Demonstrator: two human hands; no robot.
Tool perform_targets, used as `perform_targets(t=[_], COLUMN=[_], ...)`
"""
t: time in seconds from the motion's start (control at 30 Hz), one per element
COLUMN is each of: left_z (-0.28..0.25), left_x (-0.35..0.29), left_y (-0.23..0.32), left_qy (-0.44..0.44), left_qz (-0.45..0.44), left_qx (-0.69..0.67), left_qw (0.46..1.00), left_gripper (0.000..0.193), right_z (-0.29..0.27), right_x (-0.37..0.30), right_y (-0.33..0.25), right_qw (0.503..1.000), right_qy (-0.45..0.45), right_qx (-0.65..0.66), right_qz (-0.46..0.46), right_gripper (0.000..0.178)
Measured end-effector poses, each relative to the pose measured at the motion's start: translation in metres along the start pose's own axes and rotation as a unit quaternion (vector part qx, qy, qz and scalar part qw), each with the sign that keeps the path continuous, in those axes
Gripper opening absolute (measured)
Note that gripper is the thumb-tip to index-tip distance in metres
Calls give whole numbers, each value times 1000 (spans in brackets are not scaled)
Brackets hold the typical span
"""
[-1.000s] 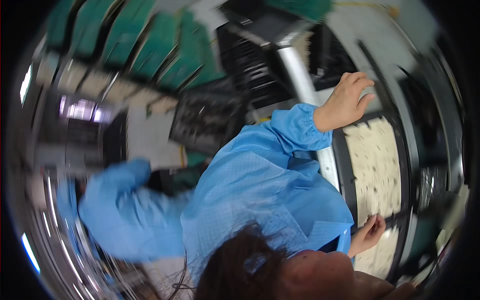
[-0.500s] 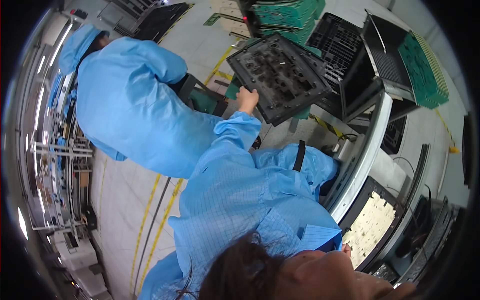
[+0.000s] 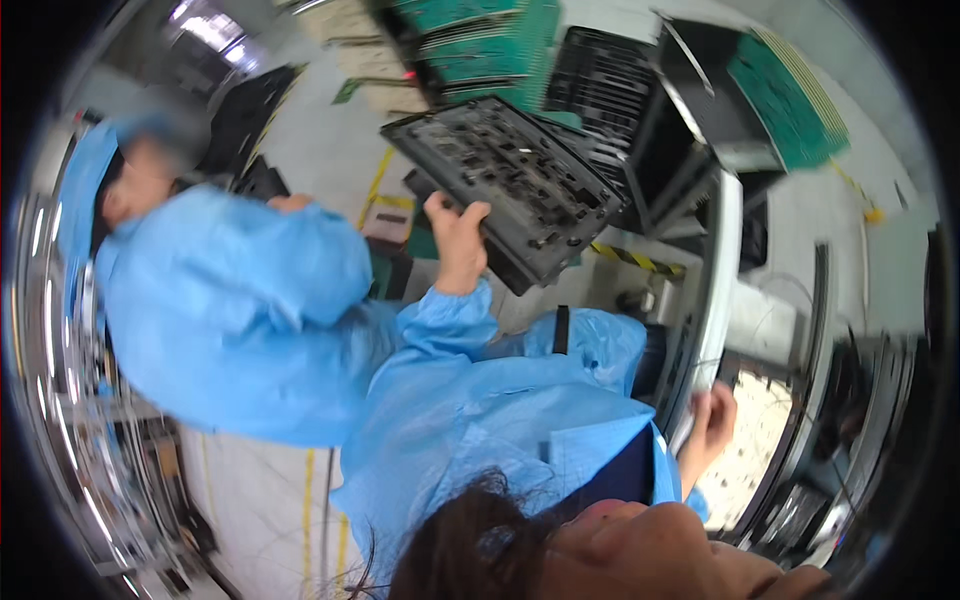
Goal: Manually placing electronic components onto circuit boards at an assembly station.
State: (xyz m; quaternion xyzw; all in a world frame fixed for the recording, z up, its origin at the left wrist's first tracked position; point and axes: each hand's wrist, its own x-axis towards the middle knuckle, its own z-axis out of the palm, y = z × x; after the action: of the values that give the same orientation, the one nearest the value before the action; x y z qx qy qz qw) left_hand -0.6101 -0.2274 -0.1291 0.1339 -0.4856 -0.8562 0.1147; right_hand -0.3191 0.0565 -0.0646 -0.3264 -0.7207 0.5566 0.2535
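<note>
The left hand point(image 3: 458, 245) grips the lower edge of a black moulded plastic tray point(image 3: 515, 180), held tilted in the air above the grey floor point(image 3: 330, 150); the right hand point(image 3: 712, 420) rests near the white bench edge point(image 3: 718, 300), grip unclear

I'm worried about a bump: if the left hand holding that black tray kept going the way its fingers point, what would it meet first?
The left hand grips the black tray and points up the picture. Past the tray, the first thing looks like the stack of green boards, though depth is unclear.
</note>
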Motion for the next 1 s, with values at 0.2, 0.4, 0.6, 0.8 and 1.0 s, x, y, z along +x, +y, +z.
perform_targets(t=[0.2, 0.4, 0.6, 0.8, 1.0], left_z=[22, 93, 185, 346, 436], left_x=[-33, -98, -39, -37, 8], left_y=[76, 42, -25, -91, -172], left_qy=[-215, -412, -311, -496, -637], left_qz=[-166, -201, 215, 222, -60], left_qx=[-116, -111, 271, 461, 320], left_qw=[956, 882, 885, 701, 699], left_gripper=[64, 66, 59, 85, 68], right_z=[100, 72, -2, -27, -25], right_x=[-4, 0, 1, 15, 64], right_y=[-67, -95, -84, -81, -63], right_qw=[941, 884, 914, 908, 884], right_qy=[-255, -82, 48, 75, 50], right_qx=[209, 456, 402, 410, 455], right_qz=[79, 70, 20, 33, 100], right_gripper=[66, 68, 73, 68, 56])
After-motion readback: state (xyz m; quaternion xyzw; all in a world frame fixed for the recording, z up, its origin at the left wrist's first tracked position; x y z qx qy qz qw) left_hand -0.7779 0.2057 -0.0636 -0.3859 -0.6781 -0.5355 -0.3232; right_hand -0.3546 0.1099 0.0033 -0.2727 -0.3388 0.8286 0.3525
